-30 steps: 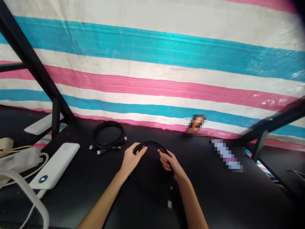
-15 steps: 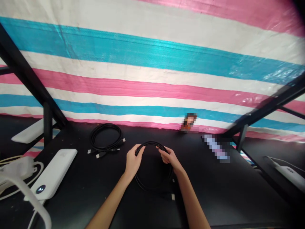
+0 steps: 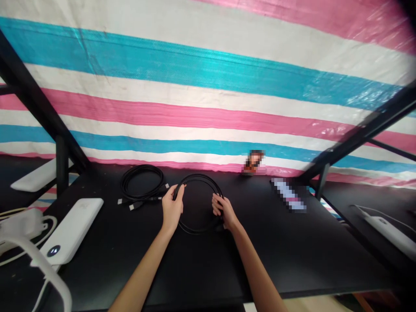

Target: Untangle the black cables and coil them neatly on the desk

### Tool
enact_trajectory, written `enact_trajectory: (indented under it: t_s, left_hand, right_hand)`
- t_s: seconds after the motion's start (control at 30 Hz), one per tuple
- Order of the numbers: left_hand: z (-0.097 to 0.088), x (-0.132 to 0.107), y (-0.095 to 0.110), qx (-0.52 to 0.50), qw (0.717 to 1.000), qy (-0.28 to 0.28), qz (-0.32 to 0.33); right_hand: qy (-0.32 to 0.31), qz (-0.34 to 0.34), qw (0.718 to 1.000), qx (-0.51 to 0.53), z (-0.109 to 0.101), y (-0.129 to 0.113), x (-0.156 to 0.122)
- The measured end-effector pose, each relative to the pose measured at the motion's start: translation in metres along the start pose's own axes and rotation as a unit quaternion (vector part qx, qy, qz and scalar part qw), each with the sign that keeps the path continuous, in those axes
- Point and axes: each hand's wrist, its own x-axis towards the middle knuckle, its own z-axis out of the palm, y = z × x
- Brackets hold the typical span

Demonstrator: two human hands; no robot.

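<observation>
A coiled black cable (image 3: 198, 176) forms a loop between my two hands over the black table. My left hand (image 3: 172, 207) is closed around the loop's left side, thumb on top. On the right side of the loop, my right hand (image 3: 225, 211) grips the strands with its fingers curled. A pale connector end shows just below the right hand, partly hidden by it. Close by on the left lies a second coiled black cable (image 3: 142, 181), with several silver-tipped plugs spread at its lower edge; neither hand touches it.
A white power bank (image 3: 76, 227) with a lit display lies on the left, beside a white charger (image 3: 24, 225) and white cords. Another white power bank (image 3: 390, 232) is at far right. A blurred-out flat item (image 3: 288, 195) lies back right. Black metal bars slope up both sides before a striped sheet.
Both hands have moved the cable loop away from me and slightly left, toward the other coil. The right hand's fingers have closed further round the strands. The view has shifted a little.
</observation>
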Motion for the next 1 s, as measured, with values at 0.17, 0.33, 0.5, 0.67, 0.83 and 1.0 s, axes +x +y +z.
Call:
enact_trajectory:
  t_s: [0.17,0.33,0.5,0.67,0.83,1.0]
  left_hand:
    - [0.005,-0.007,0.005,0.010,0.999,-0.042,0.026]
    - [0.010,-0.013,0.001,0.069,0.991,-0.102,0.046]
    - [0.020,-0.026,-0.009,0.111,0.980,-0.159,0.037]
    - [0.024,-0.034,-0.014,0.086,0.968,-0.232,-0.032]
    - [0.022,-0.023,-0.017,0.027,0.977,-0.204,-0.063]
    - [0.021,-0.014,-0.024,-0.025,0.993,-0.103,-0.041]
  right_hand:
    - [0.021,-0.021,0.997,0.071,0.002,-0.018,-0.001]
    - [0.027,-0.068,0.988,0.139,0.002,-0.026,-0.004]
    - [0.035,-0.103,0.977,0.185,0.003,-0.026,-0.009]
    - [0.017,-0.100,0.974,0.202,0.009,-0.030,-0.016]
    - [-0.013,-0.072,0.980,0.185,0.018,-0.026,-0.020]
    - [-0.040,-0.037,0.988,0.144,0.027,-0.019,-0.024]
